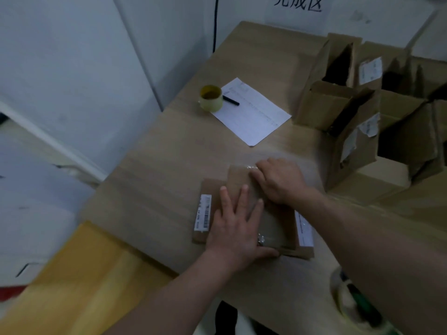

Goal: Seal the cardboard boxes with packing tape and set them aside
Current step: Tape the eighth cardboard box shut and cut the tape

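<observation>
A flat brown cardboard box lies on the wooden table in front of me, with a white barcode label on its left flap and another on its right side. Clear tape glints along its top. My left hand lies flat on the box with straight, spread fingers. My right hand presses down on the far part of the box, fingers bent over the shiny tape. A tape dispenser with a green handle sits at the table's near right edge, partly hidden by my right forearm.
A yellowish tape roll, a black pen and a white paper sheet lie farther back. Several open cardboard boxes crowd the right side. A white wall with a paper sign stands behind; the floor lies left.
</observation>
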Demonstrator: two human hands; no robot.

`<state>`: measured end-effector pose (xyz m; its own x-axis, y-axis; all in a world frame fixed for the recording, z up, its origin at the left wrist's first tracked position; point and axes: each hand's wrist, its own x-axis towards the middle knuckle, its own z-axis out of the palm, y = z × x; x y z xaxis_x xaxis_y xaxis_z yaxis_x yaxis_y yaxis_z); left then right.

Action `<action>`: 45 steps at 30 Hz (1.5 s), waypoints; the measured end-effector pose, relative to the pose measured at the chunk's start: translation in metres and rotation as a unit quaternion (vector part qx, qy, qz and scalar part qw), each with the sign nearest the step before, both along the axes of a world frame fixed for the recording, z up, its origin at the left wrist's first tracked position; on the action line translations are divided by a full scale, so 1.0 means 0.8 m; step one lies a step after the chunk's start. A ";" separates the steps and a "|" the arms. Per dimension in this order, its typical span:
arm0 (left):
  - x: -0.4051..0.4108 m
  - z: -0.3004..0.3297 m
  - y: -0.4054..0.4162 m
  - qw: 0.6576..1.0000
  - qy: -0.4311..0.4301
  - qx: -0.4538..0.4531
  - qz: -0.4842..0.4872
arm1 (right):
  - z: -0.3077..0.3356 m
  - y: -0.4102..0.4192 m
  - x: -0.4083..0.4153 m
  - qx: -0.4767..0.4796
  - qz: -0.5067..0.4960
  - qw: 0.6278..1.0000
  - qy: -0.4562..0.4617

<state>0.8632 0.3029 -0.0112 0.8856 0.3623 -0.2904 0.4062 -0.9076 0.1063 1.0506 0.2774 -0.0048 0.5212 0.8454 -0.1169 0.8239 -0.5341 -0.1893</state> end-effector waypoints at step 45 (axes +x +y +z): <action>-0.035 -0.015 0.004 0.890 -0.207 -0.294 0.280 | -0.037 -0.125 -0.114 0.156 -0.356 0.873 0.296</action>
